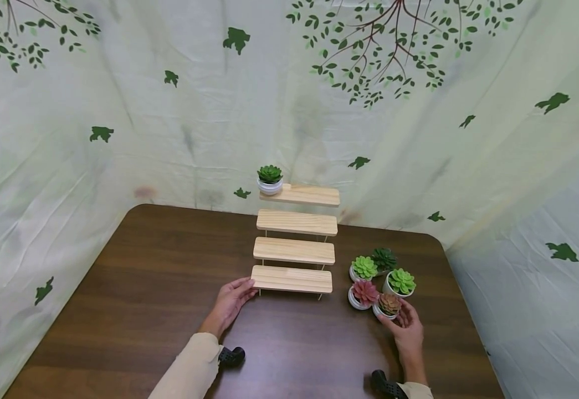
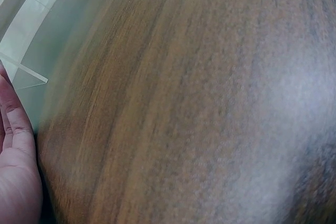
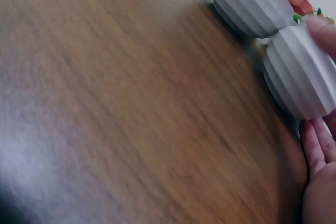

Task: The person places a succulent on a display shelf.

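A tiered wooden display stand (image 1: 294, 252) rises in steps at the table's middle. My left hand (image 1: 229, 302) grips the left end of its lowest board, thumb and fingertips at the corner. In the left wrist view, fingers (image 2: 18, 124) show at the left edge beside the stand's thin clear leg. My right hand (image 1: 405, 331) holds a brownish potted succulent (image 1: 388, 305), thumb on one side of its white ribbed pot and fingers on the other. Close beside that pot is a red succulent (image 1: 364, 292). On the top board's left end stands a green succulent (image 1: 270, 178).
Behind the red and brownish plants are two light green succulents (image 1: 364, 267) and a dark green succulent (image 1: 383, 259), all clustered right of the stand. The dark wooden table (image 1: 134, 310) reaches back to a pale leaf-printed curtain (image 1: 194, 122).
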Available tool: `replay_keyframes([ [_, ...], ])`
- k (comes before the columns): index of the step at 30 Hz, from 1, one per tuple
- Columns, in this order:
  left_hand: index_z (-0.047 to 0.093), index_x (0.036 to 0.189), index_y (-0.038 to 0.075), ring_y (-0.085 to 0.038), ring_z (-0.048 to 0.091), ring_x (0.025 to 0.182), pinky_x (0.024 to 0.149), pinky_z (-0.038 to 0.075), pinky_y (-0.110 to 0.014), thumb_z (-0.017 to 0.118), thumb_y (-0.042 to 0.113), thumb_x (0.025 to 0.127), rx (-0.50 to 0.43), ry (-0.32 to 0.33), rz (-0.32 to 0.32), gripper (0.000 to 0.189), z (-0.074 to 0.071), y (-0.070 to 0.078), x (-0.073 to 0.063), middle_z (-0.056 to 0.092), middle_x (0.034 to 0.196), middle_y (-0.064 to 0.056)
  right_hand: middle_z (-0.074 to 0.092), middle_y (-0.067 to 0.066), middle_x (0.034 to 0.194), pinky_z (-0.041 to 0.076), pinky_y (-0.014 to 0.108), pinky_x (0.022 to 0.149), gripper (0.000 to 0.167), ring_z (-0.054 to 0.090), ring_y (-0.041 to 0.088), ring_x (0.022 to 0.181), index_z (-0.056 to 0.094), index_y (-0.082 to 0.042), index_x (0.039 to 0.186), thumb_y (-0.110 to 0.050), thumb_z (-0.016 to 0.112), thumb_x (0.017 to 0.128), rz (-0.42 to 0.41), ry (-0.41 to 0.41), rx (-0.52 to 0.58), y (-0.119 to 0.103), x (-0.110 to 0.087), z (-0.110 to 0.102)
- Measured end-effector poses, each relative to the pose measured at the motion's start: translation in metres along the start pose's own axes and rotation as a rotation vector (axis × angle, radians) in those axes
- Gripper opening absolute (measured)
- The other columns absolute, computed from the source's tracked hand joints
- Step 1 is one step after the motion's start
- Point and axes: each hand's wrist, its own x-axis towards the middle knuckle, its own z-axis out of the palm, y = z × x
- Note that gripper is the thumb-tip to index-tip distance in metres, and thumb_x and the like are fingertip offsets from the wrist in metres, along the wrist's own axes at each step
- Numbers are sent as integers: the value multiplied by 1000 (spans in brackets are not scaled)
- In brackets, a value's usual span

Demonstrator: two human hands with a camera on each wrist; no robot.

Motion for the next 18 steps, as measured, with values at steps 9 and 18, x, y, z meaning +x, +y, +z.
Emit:
replay_keyframes([
  [9,64,100,-1,-12,67,77,75,56,-22,59,-1,93,8,6,0,8,1,0,1,69,83,-4,55,2,113,44,5,76,66,51,-10,91,50,3,131,5,81,72,24,-15,-170,-2,3,3],
  [18,64,102,-3,-12,66,77,75,56,-22,60,0,93,24,1,15,10,1,-1,2,69,83,-4,59,5,112,44,5,76,65,53,-10,90,53,5,129,5,81,71,11,23,-147,-3,0,1],
])
